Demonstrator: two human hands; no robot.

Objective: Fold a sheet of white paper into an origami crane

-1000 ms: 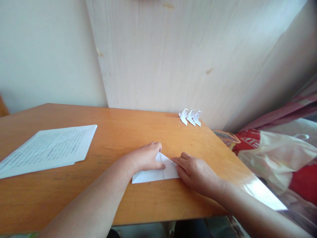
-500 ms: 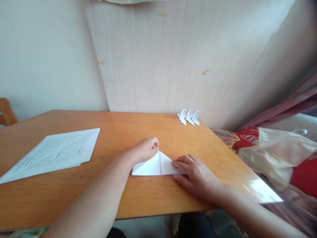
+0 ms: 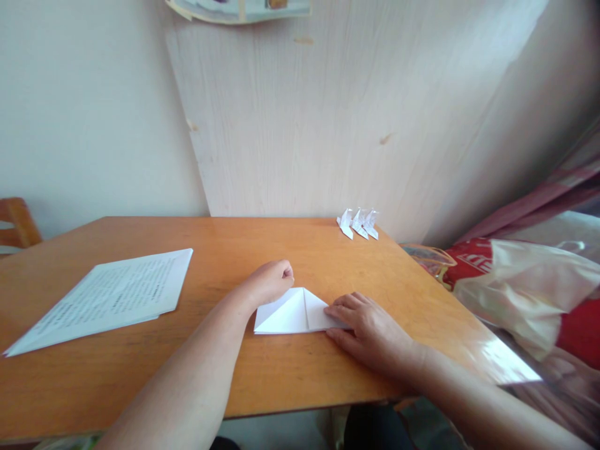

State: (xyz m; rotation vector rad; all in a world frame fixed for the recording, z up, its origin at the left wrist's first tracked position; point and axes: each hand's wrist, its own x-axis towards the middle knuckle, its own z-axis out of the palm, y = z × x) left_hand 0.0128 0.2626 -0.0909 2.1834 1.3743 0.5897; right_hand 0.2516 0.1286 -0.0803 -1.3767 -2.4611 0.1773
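Paper [image 3: 293, 312], folded into a triangle, lies on the table [image 3: 234, 369] near its front edge in my head view. My left hand [image 3: 269, 281] sits clenched at the paper's far-left edge. My right hand [image 3: 370, 328] lies flat, its fingers [image 3: 341, 307] pressing the right corner. Printed sheets [image 3: 112, 297] lie to the left, and three small folds [image 3: 359, 223] sit far right.

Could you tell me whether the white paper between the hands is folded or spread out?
Folded: the white paper lies as a flat triangle with a centre crease, the right hand pressing its right corner.
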